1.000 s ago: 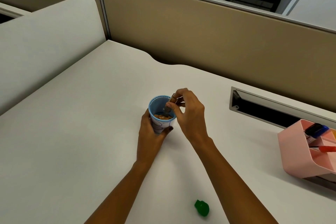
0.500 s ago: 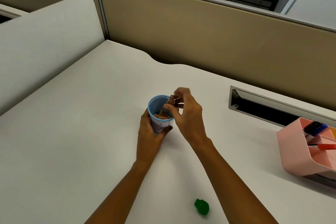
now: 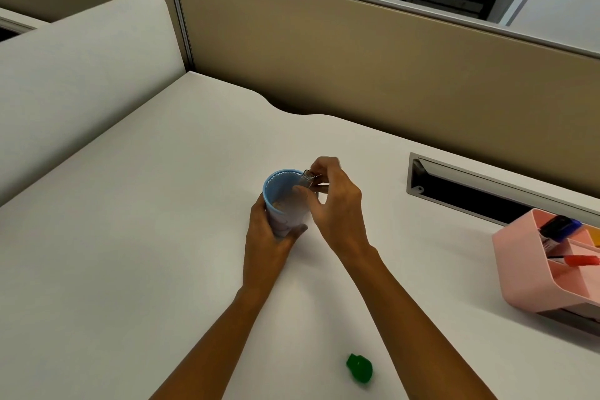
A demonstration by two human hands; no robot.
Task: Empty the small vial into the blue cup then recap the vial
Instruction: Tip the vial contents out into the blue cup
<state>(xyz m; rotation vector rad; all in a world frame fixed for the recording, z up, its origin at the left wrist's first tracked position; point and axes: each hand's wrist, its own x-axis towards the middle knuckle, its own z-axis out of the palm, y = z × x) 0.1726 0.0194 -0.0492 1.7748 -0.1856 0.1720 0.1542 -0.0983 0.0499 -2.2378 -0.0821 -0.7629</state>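
Steadying the blue cup (image 3: 281,204) on the white desk (image 3: 146,237), the left hand (image 3: 264,237) is gripping its side while the right hand (image 3: 337,204) is pinching the small vial (image 3: 306,181), tipped over the rim to pour — its green cap (image 3: 359,368) is lying near the desk's front edge, awaiting recapping.

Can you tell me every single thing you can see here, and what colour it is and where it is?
Small paper cup: one, light blue, middle of the desk, held.
Small clear glass vial: one, see-through, tipped over the cup's rim.
Plastic vial cap: one, green, lying on the desk near the front edge.
Plastic desk organiser: one, pink, right side, holding pens.
Desk: one, white.
Partition wall: one, tan, behind the desk.
Cable slot: one, grey, set in the desk on the right.
Left hand: wrapped round the cup.
Right hand: pinching the vial.
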